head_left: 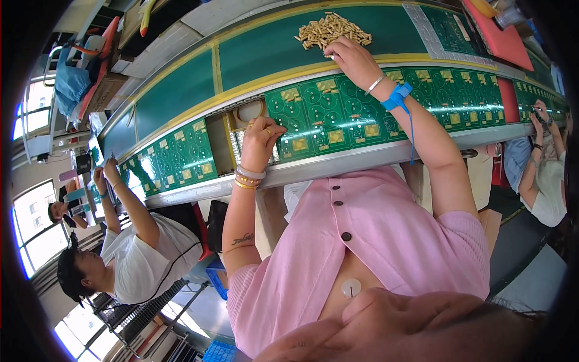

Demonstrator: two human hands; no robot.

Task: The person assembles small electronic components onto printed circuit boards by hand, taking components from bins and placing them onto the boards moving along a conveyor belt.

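Observation:
A heap of small tan cylindrical parts (335, 30) lies on the green bench top beyond the boards. My right hand (357, 63) is at the heap's near edge, thumb and fingertips pinched on one small tan cylindrical part (329, 56). Below it runs a joined row of green circuit boards (329, 114) with round outlines and tan patches. My left hand (259, 143) is over the left end of this row, its fingers closed in a pinch. Whatever is between those fingertips, if anything, is too small to make out.
A metal rail (301, 173) edges the line in front of me. Further left, past a gap, lie more green boards (181, 154), where a co-worker's hands (108, 172) are at work. Another person's hands (541, 114) are at the far right. A red board (500, 36) lies at back right.

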